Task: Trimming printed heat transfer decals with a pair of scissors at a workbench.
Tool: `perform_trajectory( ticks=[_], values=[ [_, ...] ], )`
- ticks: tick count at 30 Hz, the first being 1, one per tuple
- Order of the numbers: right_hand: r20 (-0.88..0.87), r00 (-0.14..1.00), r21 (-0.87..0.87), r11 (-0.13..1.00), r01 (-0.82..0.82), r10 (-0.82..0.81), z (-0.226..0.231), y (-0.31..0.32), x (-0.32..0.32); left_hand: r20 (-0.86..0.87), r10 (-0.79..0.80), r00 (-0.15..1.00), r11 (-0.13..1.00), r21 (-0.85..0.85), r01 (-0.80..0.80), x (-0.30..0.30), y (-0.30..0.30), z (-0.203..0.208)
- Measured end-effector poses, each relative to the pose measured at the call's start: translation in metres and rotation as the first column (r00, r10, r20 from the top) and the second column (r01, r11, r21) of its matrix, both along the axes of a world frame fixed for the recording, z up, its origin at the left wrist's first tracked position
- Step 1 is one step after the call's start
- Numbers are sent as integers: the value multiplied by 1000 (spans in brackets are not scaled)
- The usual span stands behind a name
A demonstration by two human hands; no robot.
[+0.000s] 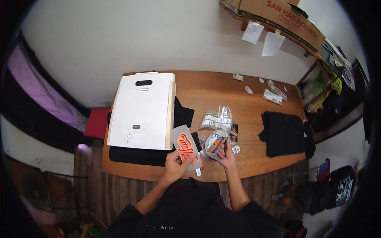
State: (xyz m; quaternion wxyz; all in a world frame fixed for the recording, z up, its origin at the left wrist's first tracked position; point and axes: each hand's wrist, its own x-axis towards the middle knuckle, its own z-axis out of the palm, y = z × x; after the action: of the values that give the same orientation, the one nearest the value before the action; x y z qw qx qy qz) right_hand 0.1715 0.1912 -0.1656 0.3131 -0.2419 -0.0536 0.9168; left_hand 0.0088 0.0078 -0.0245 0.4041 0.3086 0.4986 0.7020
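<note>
My left hand (176,164) grips a translucent transfer film (183,144) with red and orange lettering, thumb on top near its lower edge. Just to the right, my right hand (227,155) pinches the edge of a rounded clear film (216,142) bearing a colourful print. More clear film with white lettering (216,120) lies on the table beyond that hand. A small dark cylinder (234,134) and a small round printed piece (236,149) are beside it. To the left, a large white panel with a dark oval slot (139,111) rests over black cloth (137,156).
Folded black garments (283,135) are stacked at the right of the wooden table (250,162). Film scraps (273,96) lie at its far right. Overhead, a shelf holds a long cardboard box (281,20) with papers hanging below. A red object (98,123) stands off the left edge.
</note>
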Motion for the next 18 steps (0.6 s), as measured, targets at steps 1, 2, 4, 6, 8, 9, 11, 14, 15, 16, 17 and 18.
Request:
perform_trajectory(
  ticks=[1,2,4,6,8,9,11,14,15,16,17,18],
  values=[
    [171,985,93,996,3,-19,17,-6,7,2,30,1000,1000,0,-30,2,2,-2],
    [334,941,189,982,-10,-54,40,-13,16,6,59,998,998,1,-59,6,5,-2],
    [357,921,406,914,-5,-153,60,-17,32,-8,121,993,992,21,-120,15,15,4],
    [385,903,481,877,-19,-192,81,-19,36,39,164,986,982,-103,-159,23,23,8],
    [392,899,605,791,-90,-197,104,-27,32,8,144,990,985,-92,-143,25,28,3],
    [407,901,642,748,-167,-149,119,-30,25,27,126,992,991,-55,-125,27,30,4],
    [377,914,743,639,-200,-152,130,-39,19,44,88,995,996,-33,-86,33,34,8],
    [259,964,773,610,-174,-54,146,-46,21,80,91,993,990,102,-99,43,41,27],
    [227,974,760,627,-170,-11,137,-50,25,76,87,993,991,94,-94,47,37,29],
    [221,975,762,627,-166,-10,138,-48,26,69,89,994,992,81,-94,50,38,30],
    [226,972,775,617,-136,-69,140,-47,27,62,92,994,993,71,-97,52,38,31],
    [229,965,789,604,-108,-127,141,-45,27,79,116,990,989,84,-123,55,39,29]
  ],
)
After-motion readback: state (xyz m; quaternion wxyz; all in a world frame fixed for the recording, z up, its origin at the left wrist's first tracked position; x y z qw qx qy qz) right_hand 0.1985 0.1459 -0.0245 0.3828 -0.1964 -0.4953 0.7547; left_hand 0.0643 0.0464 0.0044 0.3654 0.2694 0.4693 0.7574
